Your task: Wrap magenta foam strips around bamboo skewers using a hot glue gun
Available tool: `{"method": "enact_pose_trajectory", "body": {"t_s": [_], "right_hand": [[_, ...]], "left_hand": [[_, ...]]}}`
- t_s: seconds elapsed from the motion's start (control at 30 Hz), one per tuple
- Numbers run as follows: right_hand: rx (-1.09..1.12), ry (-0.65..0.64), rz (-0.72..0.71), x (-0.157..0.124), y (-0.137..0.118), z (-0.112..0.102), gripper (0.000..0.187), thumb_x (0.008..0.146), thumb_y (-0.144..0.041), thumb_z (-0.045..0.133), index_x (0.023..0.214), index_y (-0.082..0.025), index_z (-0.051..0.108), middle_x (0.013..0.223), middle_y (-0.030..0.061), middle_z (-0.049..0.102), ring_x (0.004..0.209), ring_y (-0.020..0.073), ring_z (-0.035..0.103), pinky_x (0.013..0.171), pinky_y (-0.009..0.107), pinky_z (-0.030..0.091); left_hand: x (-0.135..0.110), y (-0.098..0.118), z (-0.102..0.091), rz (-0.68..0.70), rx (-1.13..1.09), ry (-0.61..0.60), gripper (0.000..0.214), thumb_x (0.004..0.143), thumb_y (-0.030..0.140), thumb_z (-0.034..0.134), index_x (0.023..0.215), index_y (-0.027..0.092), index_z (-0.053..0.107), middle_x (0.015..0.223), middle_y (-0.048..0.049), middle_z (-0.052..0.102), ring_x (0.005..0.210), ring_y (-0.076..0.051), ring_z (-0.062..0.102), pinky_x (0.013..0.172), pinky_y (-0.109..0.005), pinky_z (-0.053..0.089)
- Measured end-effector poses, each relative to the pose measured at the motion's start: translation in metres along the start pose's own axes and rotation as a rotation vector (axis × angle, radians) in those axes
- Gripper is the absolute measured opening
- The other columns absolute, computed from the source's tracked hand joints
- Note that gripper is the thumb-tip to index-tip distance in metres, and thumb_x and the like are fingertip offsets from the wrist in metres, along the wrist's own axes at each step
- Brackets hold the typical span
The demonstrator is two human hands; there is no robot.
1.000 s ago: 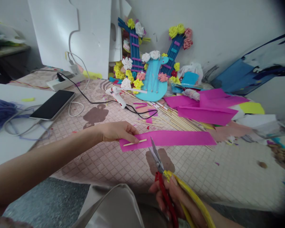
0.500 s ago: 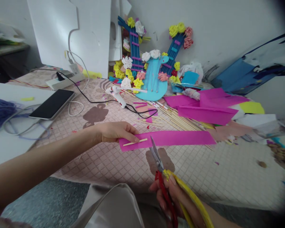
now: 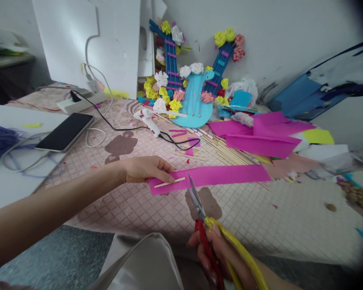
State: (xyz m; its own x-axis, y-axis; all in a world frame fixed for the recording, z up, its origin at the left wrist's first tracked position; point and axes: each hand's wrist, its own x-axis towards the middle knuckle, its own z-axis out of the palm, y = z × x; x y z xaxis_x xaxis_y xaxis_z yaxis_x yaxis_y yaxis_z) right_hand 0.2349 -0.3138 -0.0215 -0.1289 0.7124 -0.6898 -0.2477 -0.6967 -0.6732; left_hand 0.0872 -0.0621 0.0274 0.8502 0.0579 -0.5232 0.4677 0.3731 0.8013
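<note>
My left hand [image 3: 149, 171] pinches the left end of a long magenta paper strip [image 3: 230, 175], its thumb pressing a short thin wooden stick [image 3: 178, 180] flat against the paper. My right hand [image 3: 218, 245] is wrapped round the handles of a pair of scissors [image 3: 197, 199], one handle red and the other yellow. The scissor blades are slightly parted, and their tips reach the strip's lower edge just right of the stick. From there the strip stretches to the right above the patterned tablecloth [image 3: 157, 213].
Behind the strip lie a white glue gun [image 3: 148, 121] with a black cord and a bundle of wooden sticks [image 3: 226, 149]. Magenta sheets [image 3: 263, 145] are piled at the right. A phone [image 3: 66, 132] rests at the left. Paper-flower guitars [image 3: 196, 100] lean against the wall.
The strip, the stick and both hands have shifted slightly left in view, along with most of the scene. Both holds are unchanged, and the scissors remain at the strip's lower edge.
</note>
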Motion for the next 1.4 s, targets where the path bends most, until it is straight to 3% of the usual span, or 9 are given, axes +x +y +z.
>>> {"method": "enact_pose_trajectory", "body": {"t_s": [0.23, 0.57, 0.87, 1.17, 1.4], "right_hand": [[0.070, -0.002, -0.018, -0.009, -0.015, 0.013, 0.070, 0.072, -0.082, 0.042, 0.091, -0.017, 0.058, 0.056, -0.0042, 0.046, 0.040, 0.0061, 0.037, 0.039, 0.019, 0.035], [0.062, -0.038, -0.043, -0.007, -0.011, 0.009, 0.068, 0.076, -0.079, 0.040, 0.092, -0.015, 0.054, 0.055, -0.0056, 0.046, 0.040, 0.0054, 0.038, 0.039, 0.018, 0.035], [0.068, -0.024, 0.007, -0.016, -0.025, 0.018, 0.061, 0.077, -0.079, 0.040, 0.085, -0.018, 0.049, 0.054, -0.0078, 0.040, 0.039, 0.0047, 0.035, 0.039, 0.017, 0.031], [0.042, -0.002, -0.012, -0.015, -0.015, 0.015, 0.058, 0.075, -0.077, 0.048, 0.082, -0.019, 0.047, 0.050, -0.0097, 0.037, 0.036, 0.0034, 0.029, 0.035, 0.016, 0.025], [0.042, -0.002, -0.059, -0.013, -0.018, 0.014, 0.063, 0.080, -0.076, 0.039, 0.089, -0.016, 0.054, 0.056, -0.0057, 0.046, 0.038, 0.0051, 0.038, 0.038, 0.019, 0.038]], "left_hand": [[0.000, 0.000, -0.001, 0.000, 0.041, -0.002, 0.026, 0.067, 0.032, 0.078, 0.082, 0.014, 0.068, 0.068, 0.0000, 0.067, 0.056, -0.008, 0.057, 0.060, -0.021, 0.047], [0.000, -0.001, -0.003, -0.005, 0.045, -0.014, 0.026, 0.068, 0.032, 0.077, 0.084, 0.013, 0.068, 0.068, -0.0003, 0.067, 0.054, -0.008, 0.057, 0.060, -0.021, 0.047], [0.001, -0.002, -0.005, -0.001, 0.045, -0.022, 0.026, 0.068, 0.033, 0.076, 0.086, 0.016, 0.069, 0.071, -0.0002, 0.068, 0.058, -0.008, 0.057, 0.058, -0.020, 0.047], [0.002, -0.001, -0.006, -0.004, 0.044, 0.000, 0.022, 0.069, 0.030, 0.076, 0.084, 0.015, 0.069, 0.069, -0.0002, 0.067, 0.058, -0.008, 0.058, 0.062, -0.021, 0.048], [0.002, -0.002, -0.006, 0.003, 0.022, -0.031, 0.024, 0.069, 0.029, 0.077, 0.086, 0.014, 0.070, 0.068, -0.0001, 0.067, 0.055, -0.007, 0.056, 0.059, -0.020, 0.048]]}}
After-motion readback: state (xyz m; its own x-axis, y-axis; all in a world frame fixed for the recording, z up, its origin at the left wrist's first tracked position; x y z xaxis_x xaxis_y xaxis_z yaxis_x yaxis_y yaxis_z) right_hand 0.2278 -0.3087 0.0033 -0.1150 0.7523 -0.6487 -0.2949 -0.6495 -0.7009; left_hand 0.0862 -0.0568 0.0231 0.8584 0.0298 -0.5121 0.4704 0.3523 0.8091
